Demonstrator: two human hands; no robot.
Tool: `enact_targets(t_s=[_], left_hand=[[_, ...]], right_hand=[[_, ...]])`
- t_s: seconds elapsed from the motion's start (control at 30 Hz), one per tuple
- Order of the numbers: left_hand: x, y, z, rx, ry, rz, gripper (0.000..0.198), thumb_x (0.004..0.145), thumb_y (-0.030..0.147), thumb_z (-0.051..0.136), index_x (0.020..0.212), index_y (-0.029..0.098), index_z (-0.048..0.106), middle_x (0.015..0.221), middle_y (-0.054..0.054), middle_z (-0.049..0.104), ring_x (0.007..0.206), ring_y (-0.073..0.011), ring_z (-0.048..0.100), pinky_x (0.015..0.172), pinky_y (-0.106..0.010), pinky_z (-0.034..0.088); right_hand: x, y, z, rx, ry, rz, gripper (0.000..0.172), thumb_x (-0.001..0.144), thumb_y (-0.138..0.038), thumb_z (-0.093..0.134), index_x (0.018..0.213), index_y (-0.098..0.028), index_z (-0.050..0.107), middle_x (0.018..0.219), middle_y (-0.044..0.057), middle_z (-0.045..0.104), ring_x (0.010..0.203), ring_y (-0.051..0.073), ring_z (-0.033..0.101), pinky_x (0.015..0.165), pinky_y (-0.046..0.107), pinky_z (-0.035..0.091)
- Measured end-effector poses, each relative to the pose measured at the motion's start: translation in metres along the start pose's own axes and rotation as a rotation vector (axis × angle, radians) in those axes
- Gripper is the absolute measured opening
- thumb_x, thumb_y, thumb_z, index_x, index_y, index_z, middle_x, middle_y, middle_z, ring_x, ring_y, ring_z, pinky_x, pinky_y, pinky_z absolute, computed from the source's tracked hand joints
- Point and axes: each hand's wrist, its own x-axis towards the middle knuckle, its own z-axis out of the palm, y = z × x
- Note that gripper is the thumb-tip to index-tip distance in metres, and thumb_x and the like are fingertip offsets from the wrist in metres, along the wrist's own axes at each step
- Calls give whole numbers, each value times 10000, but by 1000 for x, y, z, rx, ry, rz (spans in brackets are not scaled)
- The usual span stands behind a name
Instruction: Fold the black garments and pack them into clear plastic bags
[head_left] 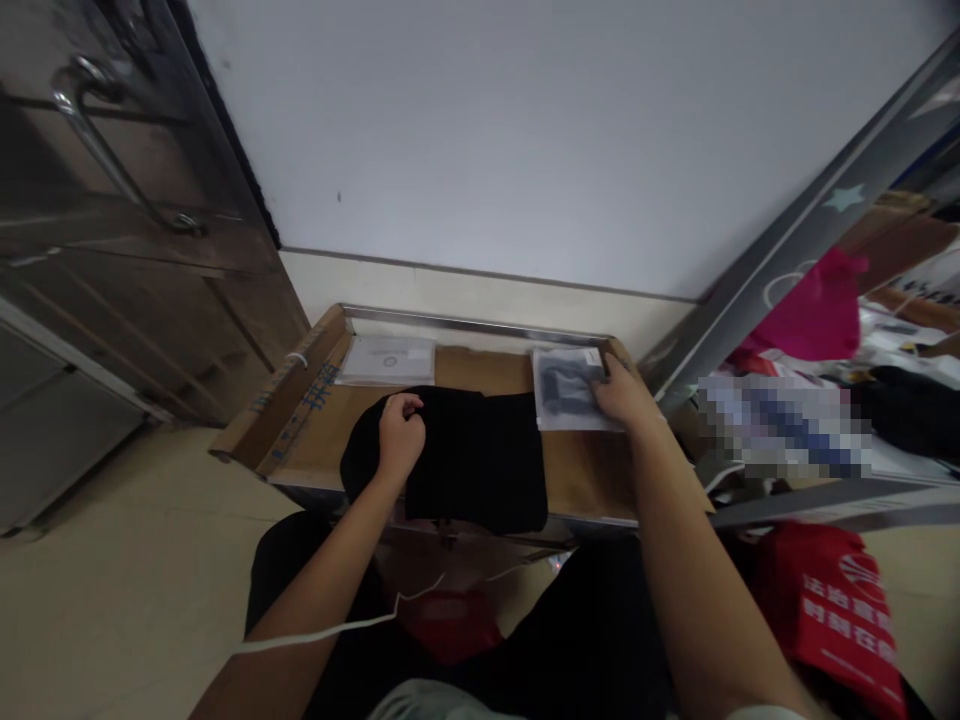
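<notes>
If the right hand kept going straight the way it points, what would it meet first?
The clear bag, which the right hand appears to touch; past its far edge, probably the metal strip by the wall, though depth is unclear.

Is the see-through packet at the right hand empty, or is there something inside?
Not empty: through the packet shows a dark shape. I cannot tell what it is.

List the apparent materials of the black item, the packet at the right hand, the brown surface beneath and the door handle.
Black item: probably matte fabric, with soft, rounded edges.
Packet: likely thin plastic, translucent, dark shape showing through.
Brown surface: apparently dull cardboard, from its tan, folded-up left side.
Door handle: seemingly polished metal, given its bright highlights.
</notes>
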Motion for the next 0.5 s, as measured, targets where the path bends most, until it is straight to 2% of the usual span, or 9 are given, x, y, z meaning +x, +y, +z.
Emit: enact_targets(t_s=[0.1,0.2,0.33,0.4,0.5], left_hand=[[0,1,0,-5,4,1,299,630,-1,446,776,208,601,966,-40,655,926,-195,632,915,-375,529],[-1,1,0,-22,6,-7,293,624,0,445,765,205,600,958,-39,651,920,-194,631,903,-368,527],[-1,2,-1,-34,6,1,297,622,-1,449,772,198,610,962,-36,648,923,-189,625,891,-349,515],[-1,2,-1,-40,9,1,299,621,-2,451,776,197,612,962,-35,650,922,-188,624,888,-343,509],[-1,3,-1,-43,12,-4,298,614,-5,455,767,197,611,951,-35,648,912,-186,623,884,-336,506]], right_hand=[[-10,-20,9,-172,82,61,573,939,-227,514,1492,-82,469,1380,317,534,1243,422,567,1020,543,447],[-27,-42,22,-279,119,-49,524,983,-373,473,1454,-150,528,1492,295,422,1349,458,445,1045,607,400],[-41,-53,39,-361,-60,-123,830,934,-663,463,1562,-133,345,1599,280,305,1458,465,300,1116,657,303],[-40,-51,43,-379,-111,-96,915,908,-686,486,1593,-125,253,1629,286,243,1489,472,243,1119,686,277],[-31,-46,42,-367,-153,-34,870,921,-616,491,1600,-144,221,1632,283,244,1490,462,254,1105,700,293]])
